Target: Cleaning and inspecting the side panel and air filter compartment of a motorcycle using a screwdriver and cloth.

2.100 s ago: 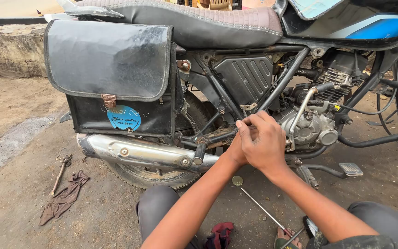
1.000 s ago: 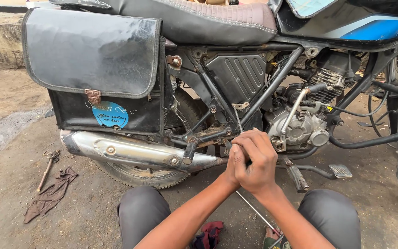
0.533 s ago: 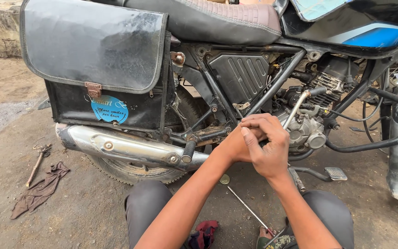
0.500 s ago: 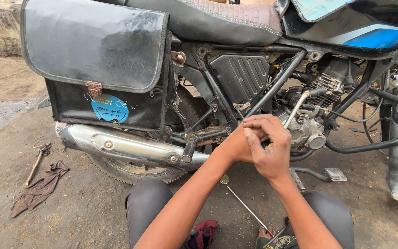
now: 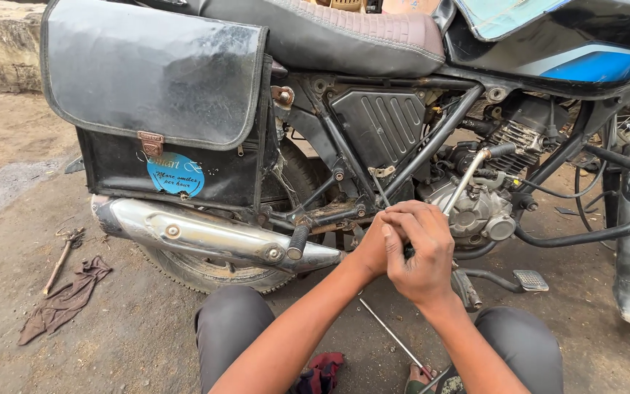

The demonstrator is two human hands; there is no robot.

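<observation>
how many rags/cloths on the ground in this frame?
2. A brown rag lies on the dirt at left, beside a rusty tool. A red cloth sits by the person's knee, below the left hand. More may be hidden behind the motorcycle.

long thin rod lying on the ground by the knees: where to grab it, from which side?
Best guess: take the thin metal rod at its bare mid-shaft, from above, pinching across it. It lies flat on the dirt, slanting from near the hands toward the right knee. Its lower end is crowded by a foot, and its upper end sits under the right hand.
</observation>
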